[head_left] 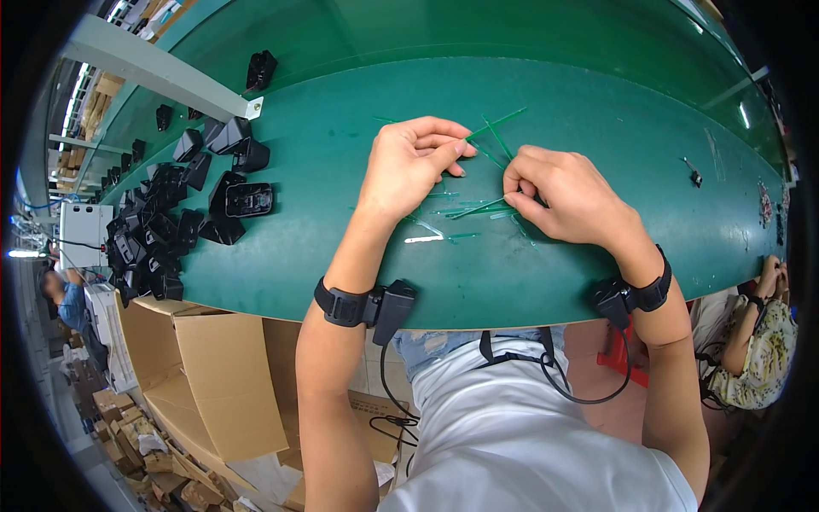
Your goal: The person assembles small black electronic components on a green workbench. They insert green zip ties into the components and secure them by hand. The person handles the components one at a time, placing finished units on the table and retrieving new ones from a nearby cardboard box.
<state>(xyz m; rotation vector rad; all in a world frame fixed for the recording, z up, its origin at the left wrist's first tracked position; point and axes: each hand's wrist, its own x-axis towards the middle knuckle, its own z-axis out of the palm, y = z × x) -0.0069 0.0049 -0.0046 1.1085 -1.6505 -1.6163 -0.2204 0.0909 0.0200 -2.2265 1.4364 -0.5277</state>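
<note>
My left hand (408, 166) is closed in a pinch at the middle of the green table (341, 273). A thin green strip (503, 120) sticks out from its fingertips toward the upper right. Just to the right, my right hand (567, 194) is also closed, thumb against curled fingers. Another narrow green strip (479, 208) runs from its thumb and fingertips down to the left. More strips cross between the two hands, and which fingers grip them is partly hidden. Below the hands lie several loose green strips (463, 235) and a whitish, shiny strip (424, 240).
Black plastic housings (158, 218) are heaped at the table's left, beside a grey post (162, 64). A small black-tipped part (695, 177) lies to the right. Open cardboard boxes (226, 384) stand below the left edge. Another person's arm (746, 328) is at the far right.
</note>
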